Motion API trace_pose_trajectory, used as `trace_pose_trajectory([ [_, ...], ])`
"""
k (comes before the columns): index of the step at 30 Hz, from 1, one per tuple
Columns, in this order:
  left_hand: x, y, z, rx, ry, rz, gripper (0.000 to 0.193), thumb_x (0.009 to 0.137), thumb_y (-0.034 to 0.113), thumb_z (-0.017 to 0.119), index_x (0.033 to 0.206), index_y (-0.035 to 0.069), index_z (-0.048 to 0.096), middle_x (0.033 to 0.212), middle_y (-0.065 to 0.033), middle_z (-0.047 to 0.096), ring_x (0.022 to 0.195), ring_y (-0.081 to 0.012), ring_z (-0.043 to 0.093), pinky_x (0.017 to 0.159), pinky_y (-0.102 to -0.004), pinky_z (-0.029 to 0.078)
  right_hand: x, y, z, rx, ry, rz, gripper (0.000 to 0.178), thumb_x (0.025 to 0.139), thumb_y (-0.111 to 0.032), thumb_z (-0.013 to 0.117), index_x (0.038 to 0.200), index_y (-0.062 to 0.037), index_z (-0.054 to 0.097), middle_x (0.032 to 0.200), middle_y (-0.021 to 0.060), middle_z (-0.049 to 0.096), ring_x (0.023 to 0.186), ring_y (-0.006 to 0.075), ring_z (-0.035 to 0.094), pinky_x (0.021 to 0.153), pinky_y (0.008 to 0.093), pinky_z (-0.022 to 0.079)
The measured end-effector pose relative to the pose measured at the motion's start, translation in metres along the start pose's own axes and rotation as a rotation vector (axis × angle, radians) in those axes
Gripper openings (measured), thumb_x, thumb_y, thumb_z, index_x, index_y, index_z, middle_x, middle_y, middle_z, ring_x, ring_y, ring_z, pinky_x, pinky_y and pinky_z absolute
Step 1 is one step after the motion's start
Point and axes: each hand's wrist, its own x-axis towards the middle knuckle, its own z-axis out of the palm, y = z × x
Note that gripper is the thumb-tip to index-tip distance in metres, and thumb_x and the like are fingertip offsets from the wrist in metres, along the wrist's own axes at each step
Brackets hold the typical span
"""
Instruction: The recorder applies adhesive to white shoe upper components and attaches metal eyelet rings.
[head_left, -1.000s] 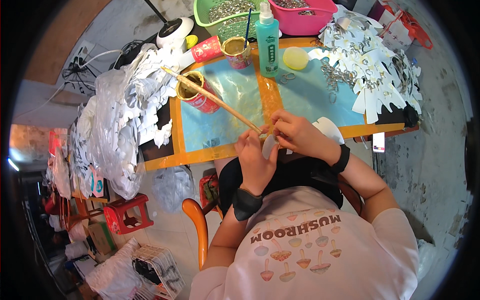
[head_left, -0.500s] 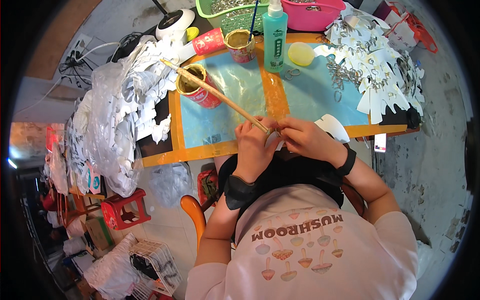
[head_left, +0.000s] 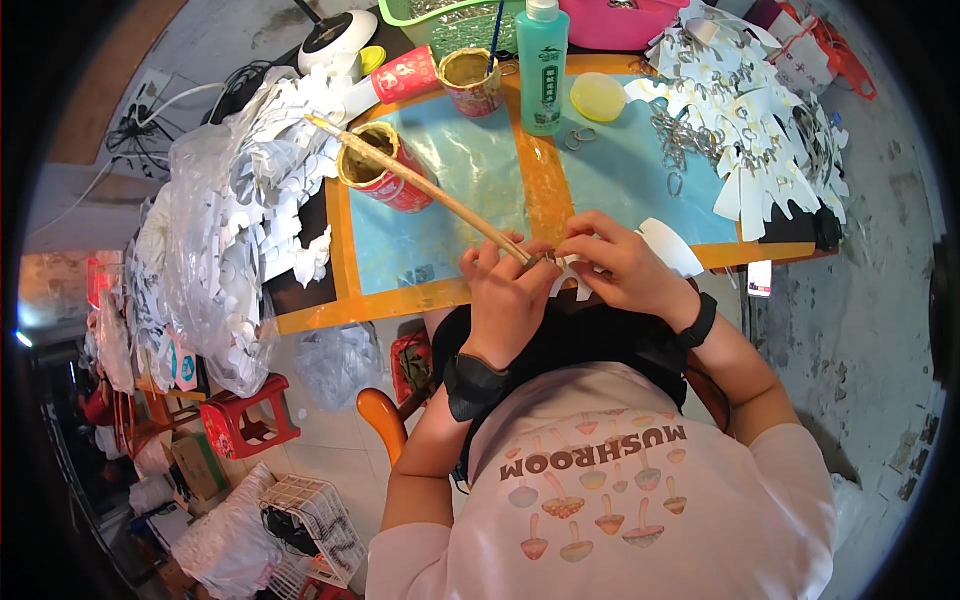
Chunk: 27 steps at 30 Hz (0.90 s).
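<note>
My left hand (head_left: 508, 300) is closed around a long wooden stick (head_left: 430, 190), which slants up and left above the open red can (head_left: 385, 185). My right hand (head_left: 625, 265) is beside it, thumb and fingers pinched together near my left fingertips. Something small and partly hidden is between the two hands, with a bit of white showing under the fingers; I cannot make out what it is. A curved white piece (head_left: 670, 248) juts out behind my right hand at the table's front edge.
On the blue-covered table (head_left: 460, 240) stand a second can (head_left: 470, 85) with a thin brush, a green bottle (head_left: 543, 75) and a round yellow container (head_left: 598, 98). Metal rings (head_left: 675, 140) and white pieces (head_left: 760, 150) heap at right. A bagged white pile (head_left: 225, 220) crowds the left.
My right hand has lifted slightly, its fingers spreading and drawing away from my left hand. The wooden stick remains in my left hand. The whole view has shifted a little.
</note>
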Motion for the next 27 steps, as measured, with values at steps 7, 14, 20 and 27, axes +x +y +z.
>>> trace_pose_trajectory([
  [7, -0.002, 0.001, -0.001, 0.031, 0.022, 0.017, 0.014, 0.068, 0.009, 0.071, 0.079, 0.017, 0.068, 0.1, 0.0034, 0.065, 0.099, -0.0232, 0.055, 0.086, -0.0395, 0.026, 0.01, 0.005, 0.003, -0.186, -0.029, -0.244, 0.019, 0.069, 0.004, 0.063, 0.087, -0.0021, 0.059, 0.098, 0.0111, 0.055, 0.086, 0.0289, 0.056, 0.072, 0.0355, 0.048],
  [14, -0.001, 0.0, -0.003, 0.01, 0.014, -0.02, 0.011, 0.071, 0.01, 0.07, 0.079, 0.016, 0.067, 0.098, 0.0041, 0.066, 0.097, -0.0238, 0.056, 0.085, -0.0392, 0.026, -0.004, 0.005, 0.007, -0.276, 0.033, -0.291, 0.02, 0.07, 0.002, 0.064, 0.088, 0.0028, 0.057, 0.097, 0.0115, 0.055, 0.084, 0.0284, 0.055, 0.072, 0.0352, 0.048],
  [20, 0.001, -0.001, -0.002, -0.027, -0.032, -0.005, 0.009, 0.072, 0.008, 0.069, 0.076, 0.012, 0.061, 0.098, 0.0025, 0.067, 0.102, -0.0253, 0.056, 0.087, -0.0398, 0.027, -0.013, 0.006, 0.013, -0.283, 0.099, -0.249, 0.02, 0.07, 0.003, 0.064, 0.09, 0.0045, 0.057, 0.098, 0.0121, 0.055, 0.083, 0.0286, 0.055, 0.071, 0.0351, 0.048],
  [27, 0.008, -0.001, -0.006, -0.122, -0.107, -0.047, 0.014, 0.073, 0.003, 0.066, 0.083, 0.011, 0.06, 0.1, 0.0016, 0.067, 0.107, -0.0256, 0.054, 0.089, -0.0399, 0.028, -0.013, 0.006, 0.014, -0.267, 0.115, -0.245, 0.02, 0.071, 0.004, 0.063, 0.09, 0.0055, 0.058, 0.098, 0.012, 0.055, 0.083, 0.0284, 0.055, 0.07, 0.0353, 0.048],
])
